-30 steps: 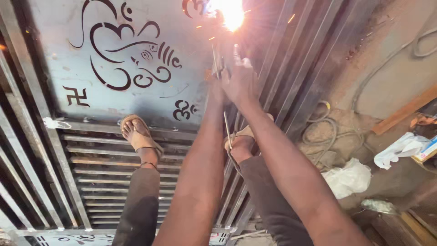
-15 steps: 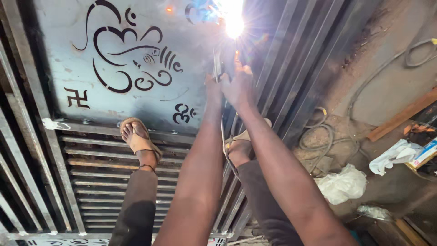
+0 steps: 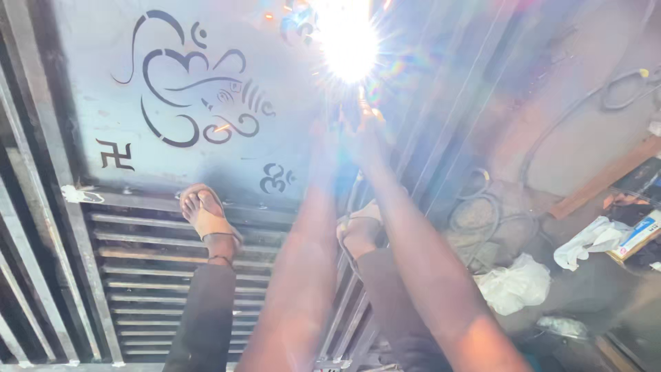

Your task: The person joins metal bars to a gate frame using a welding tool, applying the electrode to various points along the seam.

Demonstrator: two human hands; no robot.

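- A steel gate panel (image 3: 206, 62) with cut-out emblems fills the upper left of the frame, slatted bars below it.
- Both forearms run up the middle toward a blinding weld arc (image 3: 348, 45) at top centre.
- The right hand (image 3: 368, 134) and left hand (image 3: 322, 141) meet just under the glare; whether either is clenched I cannot tell.
- Coiled cable (image 3: 482, 213) and white rags (image 3: 513, 286) lie at right.

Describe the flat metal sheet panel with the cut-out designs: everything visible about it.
The metal sheet panel is a flat grey plate lying on the ground inside a dark barred gate frame. Cut-out designs pierce it: one large curling figure and three smaller symbols. Slats adjoin its near edge, where a sandalled foot rests. A blinding welding glare sits at its far right, just beyond both hands, hiding that area.
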